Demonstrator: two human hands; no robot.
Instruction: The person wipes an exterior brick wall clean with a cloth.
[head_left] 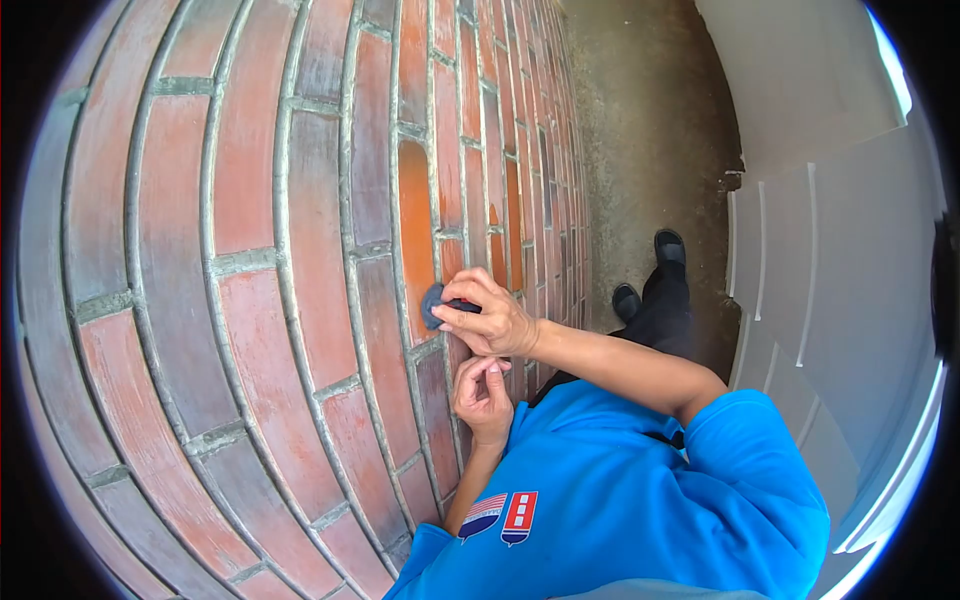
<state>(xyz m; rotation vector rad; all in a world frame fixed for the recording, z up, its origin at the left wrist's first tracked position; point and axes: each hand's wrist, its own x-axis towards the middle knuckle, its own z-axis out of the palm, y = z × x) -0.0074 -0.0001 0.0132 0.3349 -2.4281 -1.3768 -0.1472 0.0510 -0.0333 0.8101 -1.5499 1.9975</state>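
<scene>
A small dark grey pad (433,306) with a blackish part behind it is held between the thumb and fingers of my right hand (492,315). It rests against the lower end of a wet-looking orange brick (416,215) in the wall. Just below, close to the right wrist, my left hand (484,395) is near the bricks with its fingers curled and the thumb bent in against them. Whether anything is inside that curl is hidden. Narrower orange wet patches show on bricks beyond the right hand.
The red and grey brick wall (245,315) with pale mortar joints fills the left side. Brown ground (640,110) runs along its foot, where my dark shoes (670,247) stand. Light grey panels (850,260) are on the right.
</scene>
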